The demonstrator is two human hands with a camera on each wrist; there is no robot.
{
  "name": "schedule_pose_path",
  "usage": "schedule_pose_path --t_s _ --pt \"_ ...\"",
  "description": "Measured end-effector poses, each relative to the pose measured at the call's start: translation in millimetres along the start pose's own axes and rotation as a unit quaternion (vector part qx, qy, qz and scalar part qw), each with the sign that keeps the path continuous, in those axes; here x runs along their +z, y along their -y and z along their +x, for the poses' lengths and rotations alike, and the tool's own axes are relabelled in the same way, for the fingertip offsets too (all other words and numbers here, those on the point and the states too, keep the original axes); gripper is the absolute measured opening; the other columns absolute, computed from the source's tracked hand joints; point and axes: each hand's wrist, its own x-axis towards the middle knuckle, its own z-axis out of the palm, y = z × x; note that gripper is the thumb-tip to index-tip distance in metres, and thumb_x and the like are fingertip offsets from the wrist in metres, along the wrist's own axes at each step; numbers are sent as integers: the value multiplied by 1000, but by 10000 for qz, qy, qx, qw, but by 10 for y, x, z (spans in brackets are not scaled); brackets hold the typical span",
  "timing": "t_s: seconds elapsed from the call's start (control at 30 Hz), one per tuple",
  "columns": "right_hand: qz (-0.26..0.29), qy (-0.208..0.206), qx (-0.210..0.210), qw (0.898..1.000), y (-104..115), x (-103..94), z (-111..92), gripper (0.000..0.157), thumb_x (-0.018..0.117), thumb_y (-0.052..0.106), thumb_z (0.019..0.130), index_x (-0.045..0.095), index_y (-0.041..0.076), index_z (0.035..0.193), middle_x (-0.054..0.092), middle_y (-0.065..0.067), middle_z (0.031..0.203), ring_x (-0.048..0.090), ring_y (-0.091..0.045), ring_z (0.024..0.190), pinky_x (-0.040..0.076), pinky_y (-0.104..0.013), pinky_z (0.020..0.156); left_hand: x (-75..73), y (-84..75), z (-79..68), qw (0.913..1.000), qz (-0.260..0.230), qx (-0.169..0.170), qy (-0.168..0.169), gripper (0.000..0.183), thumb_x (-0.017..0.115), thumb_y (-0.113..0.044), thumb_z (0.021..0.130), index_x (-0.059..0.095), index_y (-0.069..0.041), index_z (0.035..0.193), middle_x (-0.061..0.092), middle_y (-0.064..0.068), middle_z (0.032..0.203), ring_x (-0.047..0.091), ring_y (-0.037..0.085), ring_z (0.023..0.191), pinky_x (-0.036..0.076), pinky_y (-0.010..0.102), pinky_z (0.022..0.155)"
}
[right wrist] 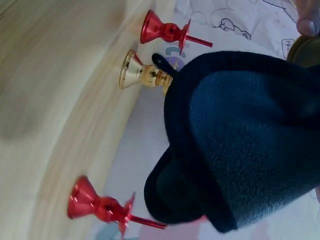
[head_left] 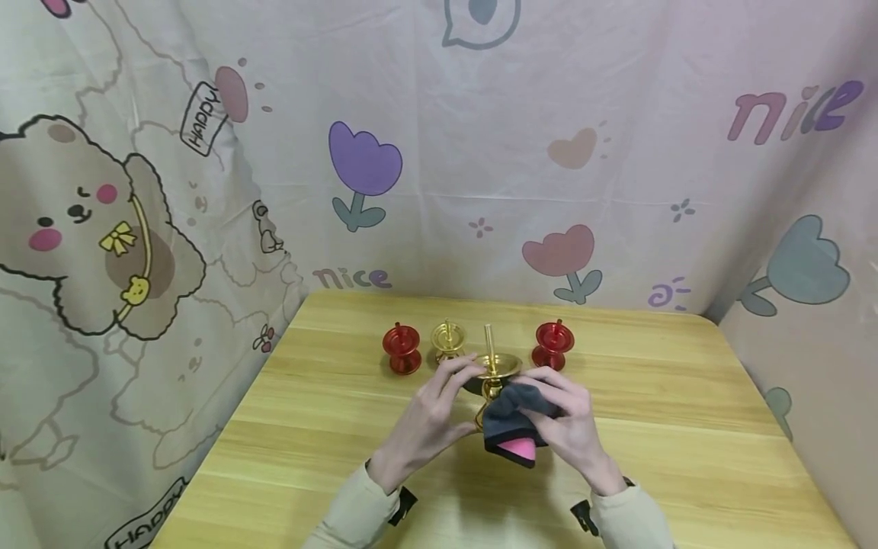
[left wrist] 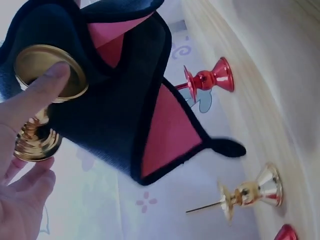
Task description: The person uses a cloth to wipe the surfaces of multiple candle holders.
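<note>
A gold candle holder (head_left: 498, 366) with a wide dish and a spike is held up over the table's middle. My left hand (head_left: 428, 415) grips it between the thumb, pressed on the hollow base (left wrist: 75, 82), and the fingers near the dish. In my right hand (head_left: 569, 423) is a dark cloth (head_left: 511, 412) with a pink underside and black edging, bunched against the holder's stem. The cloth (right wrist: 250, 135) fills much of the right wrist view and hides most of the right hand there. Loose folds of it hang down in the left wrist view.
Toward the back of the wooden table (head_left: 329, 457) stand a red candle holder (head_left: 402, 349), a smaller gold one (head_left: 448, 340), and another red one (head_left: 552, 343) to the right. A printed curtain (head_left: 439, 152) hangs behind and at both sides.
</note>
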Motion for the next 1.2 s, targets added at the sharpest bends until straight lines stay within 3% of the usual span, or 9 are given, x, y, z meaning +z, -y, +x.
schedule_pose_path --t_s 0.1,0.27,0.37,0.53,0.63,0.73,0.9,1.07,1.2 --pt "780 -6 1069 9912 12 -33 -31 43 67 -24 73 77 8 101 75 1 101 68 -4 96 53 -14 83 17 11 -9 9989 -467 29 -95 95 98 -4 52 49 0 132 52 17 135 58 31 127 51 33 108" --pt "2020 -90 2322 9514 16 -70 -57 43 63 -18 84 77 18 103 75 12 102 67 0 90 57 -15 72 47 19 -15 9951 -981 -54 -114 92 95 -3 56 46 0 134 50 15 135 55 30 128 52 34 108" --pt "1663 -47 2015 9653 8 -66 -55 46 63 -22 80 77 15 103 75 10 103 67 -2 93 56 -16 77 51 11 -19 9966 -799 -185 -75 92 95 -1 57 47 0 135 50 15 137 57 30 128 52 33 107" --pt "167 31 277 9995 2 -24 -4 36 68 -21 73 76 0 101 74 -10 101 69 -11 97 53 -16 88 37 -14 -20 9997 -40 -248 -17 98 98 -5 53 49 -2 139 52 14 137 61 29 123 55 32 104" --pt "-859 82 -542 9948 29 27 34 13 69 -1 89 76 -3 100 72 -16 94 70 -18 86 55 -16 88 37 -27 -12 9990 428 -161 -27 101 99 -9 52 50 -5 141 54 15 137 62 28 122 56 33 102" --pt "-1852 29 -899 9786 80 94 38 26 58 18 101 76 -1 98 72 -14 91 70 -23 76 59 -19 81 47 -31 -2 9971 751 -80 -81 98 100 -10 53 53 -6 139 55 14 136 62 27 123 55 32 102" --pt "-2409 -92 -835 9669 137 166 15 24 57 15 99 76 0 98 73 -13 92 71 -25 75 61 -22 81 63 -26 6 9956 928 -7 -165 91 99 -9 54 55 -5 134 57 15 133 62 27 123 54 32 105" --pt "-846 -157 47 9963 53 98 -7 26 72 -15 75 77 0 96 73 -13 93 71 -15 87 54 -14 89 56 -12 -8 9977 644 -78 -176 92 99 -10 53 54 -4 134 56 15 135 60 28 125 52 34 108" --pt "252 -131 1182 9926 -29 -18 -46 41 71 -25 67 77 5 95 75 -3 98 68 -4 96 53 -15 85 57 2 -18 9992 334 -99 -202 93 99 -12 54 54 -5 135 56 15 136 61 28 124 54 36 105"
